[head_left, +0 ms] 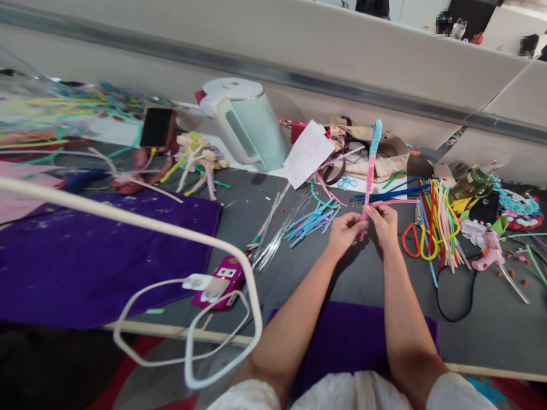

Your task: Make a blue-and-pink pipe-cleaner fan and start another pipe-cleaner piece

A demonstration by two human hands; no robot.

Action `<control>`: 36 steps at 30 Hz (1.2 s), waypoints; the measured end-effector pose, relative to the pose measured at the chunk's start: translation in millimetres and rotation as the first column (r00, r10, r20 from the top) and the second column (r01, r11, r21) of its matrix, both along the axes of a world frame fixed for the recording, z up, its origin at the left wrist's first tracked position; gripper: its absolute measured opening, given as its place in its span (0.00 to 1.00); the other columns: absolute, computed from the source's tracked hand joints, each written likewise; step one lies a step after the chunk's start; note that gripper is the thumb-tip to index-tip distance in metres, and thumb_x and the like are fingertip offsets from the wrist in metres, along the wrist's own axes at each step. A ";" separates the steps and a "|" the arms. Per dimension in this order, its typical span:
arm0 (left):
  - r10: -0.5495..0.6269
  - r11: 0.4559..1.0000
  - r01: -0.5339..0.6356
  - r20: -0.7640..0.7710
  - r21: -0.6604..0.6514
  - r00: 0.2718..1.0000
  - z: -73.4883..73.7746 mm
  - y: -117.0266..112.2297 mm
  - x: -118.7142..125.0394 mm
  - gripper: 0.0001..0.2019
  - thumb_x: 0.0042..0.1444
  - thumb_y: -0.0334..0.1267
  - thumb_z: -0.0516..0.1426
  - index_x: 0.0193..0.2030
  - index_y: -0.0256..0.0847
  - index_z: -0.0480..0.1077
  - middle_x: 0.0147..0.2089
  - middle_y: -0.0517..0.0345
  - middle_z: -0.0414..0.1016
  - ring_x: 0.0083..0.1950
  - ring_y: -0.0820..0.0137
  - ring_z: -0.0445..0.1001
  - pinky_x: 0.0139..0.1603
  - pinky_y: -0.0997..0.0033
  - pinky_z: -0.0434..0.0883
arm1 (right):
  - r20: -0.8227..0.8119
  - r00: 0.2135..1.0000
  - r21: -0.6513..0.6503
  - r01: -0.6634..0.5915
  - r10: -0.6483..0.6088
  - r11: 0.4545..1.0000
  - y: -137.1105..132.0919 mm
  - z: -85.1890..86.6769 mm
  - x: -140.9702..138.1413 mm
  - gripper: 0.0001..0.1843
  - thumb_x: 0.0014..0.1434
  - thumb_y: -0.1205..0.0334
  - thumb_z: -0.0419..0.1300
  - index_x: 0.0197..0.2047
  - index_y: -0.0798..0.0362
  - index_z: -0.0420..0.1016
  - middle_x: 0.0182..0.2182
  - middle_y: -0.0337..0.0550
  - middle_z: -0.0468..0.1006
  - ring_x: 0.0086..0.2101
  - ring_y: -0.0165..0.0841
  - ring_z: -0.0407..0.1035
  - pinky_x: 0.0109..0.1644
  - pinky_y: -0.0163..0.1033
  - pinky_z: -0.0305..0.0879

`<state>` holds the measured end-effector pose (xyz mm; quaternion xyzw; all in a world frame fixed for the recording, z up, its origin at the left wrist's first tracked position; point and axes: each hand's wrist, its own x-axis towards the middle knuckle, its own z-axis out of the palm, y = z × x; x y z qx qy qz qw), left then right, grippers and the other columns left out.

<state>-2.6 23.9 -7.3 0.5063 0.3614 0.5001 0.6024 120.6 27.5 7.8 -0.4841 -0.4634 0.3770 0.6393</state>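
Note:
Upright before me stands a wrapped pipe cleaner stem (371,171), pink along its length and light blue at the top. My left hand (346,232) is closed, pinching its lower part. My right hand (384,223) is closed at the stem a little higher, and a loose pink pipe cleaner (401,201) sticks out from it to the right. Left of my hands lie short blue and purple pipe cleaners (314,219). Scissors (421,242) with orange and yellow handles lie to the right, against a bundle of multicoloured pipe cleaners (440,219).
A kettle (260,125), a written paper (310,152) and a beige bag (395,151) stand along the back. Thin wires (277,245) lie mid-table. A purple power strip (228,273) with white cables sits front left. A pink glue gun (489,253) lies at right; a white bar (128,213) crosses the left foreground.

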 end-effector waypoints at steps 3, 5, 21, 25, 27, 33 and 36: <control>-0.057 0.998 0.059 0.047 -0.030 0.997 1.0 0.0 -1.5 0.17 0.46 0.48 0.68 0.30 0.35 0.72 0.23 0.60 0.73 0.21 0.73 0.72 0.26 0.72 0.70 | -0.116 0.993 -0.051 -0.031 0.025 0.998 -1.6 3.3 0.8 0.11 0.49 0.55 0.68 0.28 0.55 0.78 0.22 0.36 0.73 0.24 0.26 0.63 0.31 0.34 0.61; -0.094 0.994 0.098 0.073 -0.051 0.993 1.5 -0.1 -3.1 0.18 0.46 0.49 0.68 0.32 0.35 0.73 0.24 0.59 0.74 0.23 0.71 0.75 0.26 0.71 0.71 | -0.198 0.979 -0.079 -0.065 0.048 0.995 -3.2 6.7 0.4 0.10 0.48 0.56 0.68 0.28 0.54 0.78 0.20 0.35 0.72 0.22 0.25 0.62 0.29 0.33 0.60; 0.019 0.999 -0.018 -0.037 0.030 0.999 0.7 -2.1 4.8 0.16 0.45 0.46 0.68 0.28 0.36 0.70 0.20 0.63 0.71 0.18 0.76 0.68 0.21 0.75 0.65 | 0.176 0.981 0.089 0.068 -0.083 0.994 -3.7 7.6 -3.2 0.11 0.54 0.54 0.62 0.28 0.53 0.73 0.27 0.40 0.72 0.27 0.29 0.66 0.33 0.36 0.64; 0.004 1.000 -0.004 -0.037 0.013 0.999 1.8 -0.8 1.2 0.17 0.46 0.48 0.67 0.25 0.37 0.70 0.18 0.63 0.69 0.18 0.74 0.69 0.22 0.74 0.67 | 0.055 0.998 0.031 -0.013 0.011 0.999 -2.9 5.1 -4.7 0.10 0.55 0.55 0.62 0.29 0.53 0.74 0.24 0.38 0.74 0.26 0.30 0.67 0.33 0.37 0.65; -0.039 0.999 0.039 0.003 -0.003 0.999 4.5 -1.4 -0.4 0.18 0.46 0.50 0.67 0.24 0.37 0.69 0.18 0.64 0.68 0.19 0.73 0.70 0.23 0.73 0.69 | -0.030 0.999 -0.005 -0.039 0.039 0.999 -2.9 4.7 -4.4 0.10 0.53 0.55 0.64 0.29 0.53 0.75 0.22 0.37 0.74 0.25 0.29 0.67 0.33 0.36 0.65; -0.143 0.988 0.148 0.094 -0.051 0.985 9.9 -4.7 -2.8 0.18 0.47 0.50 0.67 0.29 0.35 0.73 0.22 0.59 0.71 0.22 0.69 0.74 0.21 0.73 0.69 | -0.241 0.968 -0.091 -0.100 0.076 0.991 -5.6 10.7 -4.1 0.12 0.47 0.55 0.68 0.27 0.55 0.77 0.20 0.35 0.72 0.21 0.25 0.61 0.25 0.33 0.59; -0.192 0.976 0.204 0.134 -0.079 0.972 9.6 -5.3 -4.5 0.19 0.46 0.51 0.68 0.30 0.34 0.74 0.24 0.57 0.73 0.23 0.68 0.76 0.22 0.72 0.70 | -0.317 0.941 -0.132 -0.171 0.121 0.976 -7.5 14.1 -5.0 0.13 0.46 0.53 0.69 0.29 0.54 0.77 0.20 0.35 0.71 0.18 0.24 0.58 0.20 0.32 0.55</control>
